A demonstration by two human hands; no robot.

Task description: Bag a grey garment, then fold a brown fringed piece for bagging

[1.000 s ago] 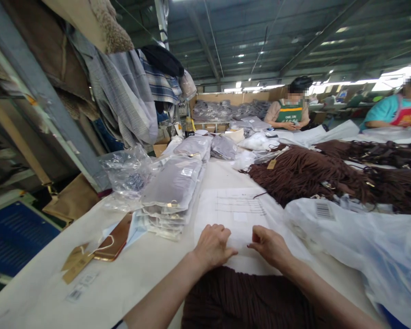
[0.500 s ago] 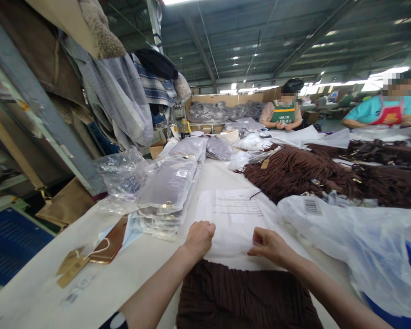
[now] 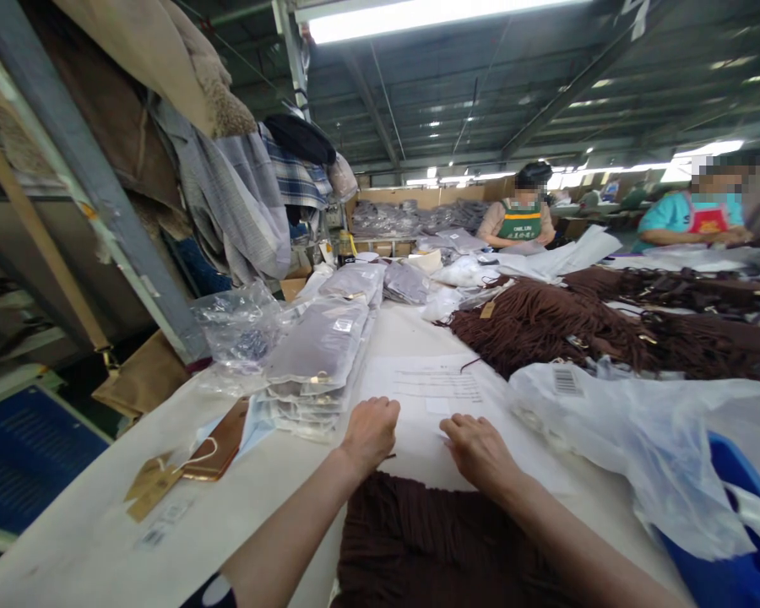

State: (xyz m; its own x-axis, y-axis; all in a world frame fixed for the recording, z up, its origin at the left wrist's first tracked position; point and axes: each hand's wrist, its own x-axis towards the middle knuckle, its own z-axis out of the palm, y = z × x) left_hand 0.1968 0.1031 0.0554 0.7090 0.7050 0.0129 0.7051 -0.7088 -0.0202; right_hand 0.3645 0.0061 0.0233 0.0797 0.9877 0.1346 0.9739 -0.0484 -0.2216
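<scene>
Left hand (image 3: 371, 429) curled shut and right hand (image 3: 478, 446) flat, fingers spread, both pressing thin translucent white paper (image 3: 437, 405) above a ribbed brown knit garment (image 3: 443, 549) on the bench (image 3: 241, 498)

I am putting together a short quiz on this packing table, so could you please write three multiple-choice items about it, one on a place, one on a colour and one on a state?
1. Where does the stack of bagged garments lie relative to the printed sheet?
A. To its left
B. To its right
C. On top of it

2. What colour is the knit garment at the near table edge?
A. Grey
B. Dark brown
C. Blue

3. How is the left hand held?
A. Fingers curled under at the garment's top edge
B. Raised off the table, open
C. Resting flat on the bags

Answers:
1 A, the stack sits left of the sheet.
2 B, the ribbed fabric is dark brown.
3 A, the knuckles show and the fingers fold under, beside the right hand on the sheet.
</scene>
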